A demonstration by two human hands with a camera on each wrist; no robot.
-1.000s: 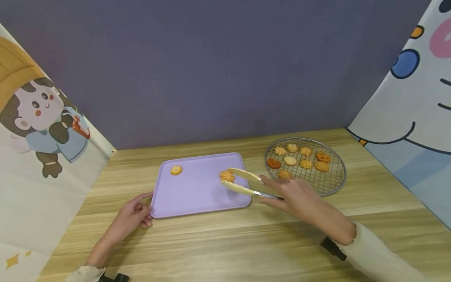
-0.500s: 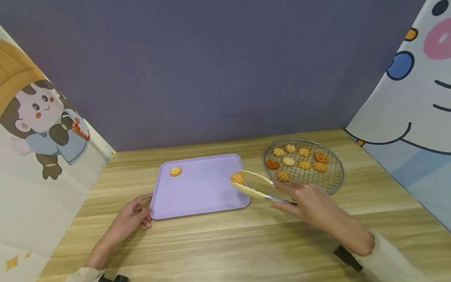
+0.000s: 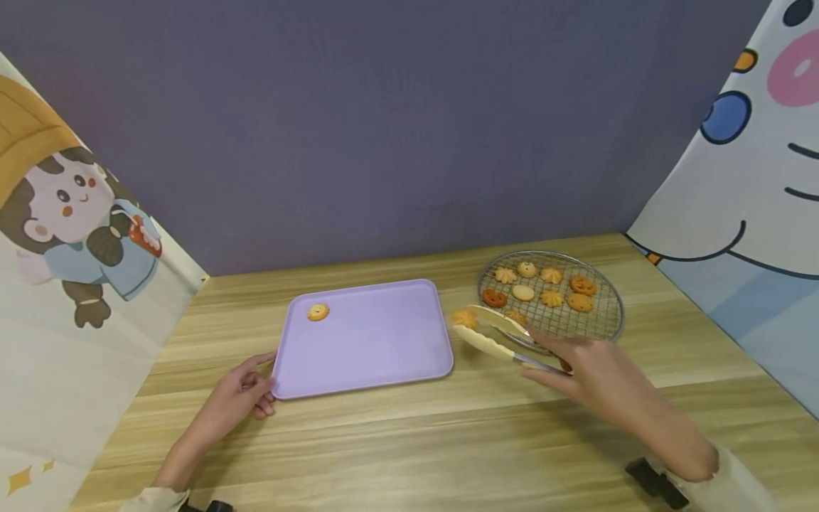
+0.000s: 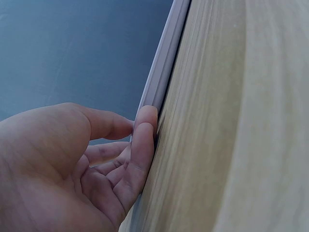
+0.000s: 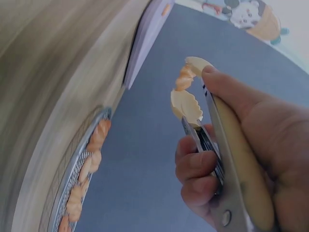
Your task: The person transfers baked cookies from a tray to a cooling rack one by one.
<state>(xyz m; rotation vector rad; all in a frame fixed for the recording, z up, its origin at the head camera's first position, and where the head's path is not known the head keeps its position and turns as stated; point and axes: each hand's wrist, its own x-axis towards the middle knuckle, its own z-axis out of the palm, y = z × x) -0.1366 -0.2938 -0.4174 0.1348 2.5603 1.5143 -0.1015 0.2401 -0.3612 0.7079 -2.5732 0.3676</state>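
Observation:
My right hand grips a pair of metal tongs with cream scalloped tips. Between the tips is a golden flower-shaped cookie, just off the tray's right edge and near the rack; the right wrist view shows this cookie pinched there. At the front left corner of a lilac tray, my left hand holds the rim, thumb on one side and fingers on the other. One ring-shaped cookie lies in the tray's back left part.
A round wire cooling rack stands right of the tray, bearing several cookies, among them a pretzel-shaped one and a pale oval one. The tongs overlap its front left edge. A dark wall rises behind the wooden table.
My right hand has moved right with the tongs, carrying the flower-shaped cookie from over the tray to beyond its right edge. My left hand keeps its place at the tray corner.

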